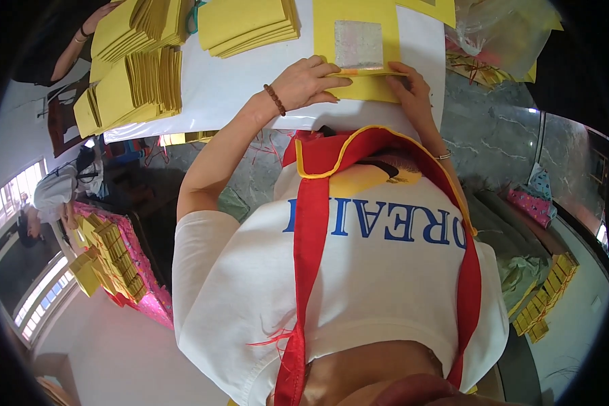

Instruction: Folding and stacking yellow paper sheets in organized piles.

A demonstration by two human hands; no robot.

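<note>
A sheet of yellow paper (pixel 324 39) with a silvery foil square (pixel 358 44) lies on the white table in front of me. Its near edge is turned up in a narrow fold. At the left end of that fold my left hand (pixel 308 82) has the edge between its fingers, the lower fingers reaching across the paper. My right hand (pixel 411 89) pinches the fold's right end between thumb and fingers. More yellow paper shows flat beneath the fold.
Stacks of folded yellow paper (pixel 249 26) and fanned bundles (pixel 139 84) stand on the white table (pixel 250 78) to the left. Clear plastic bags (pixel 497 34) lie at the right. Another person's arm (pixel 71 54) is far left; a pink-covered table (pixel 145 281) holds more bundles.
</note>
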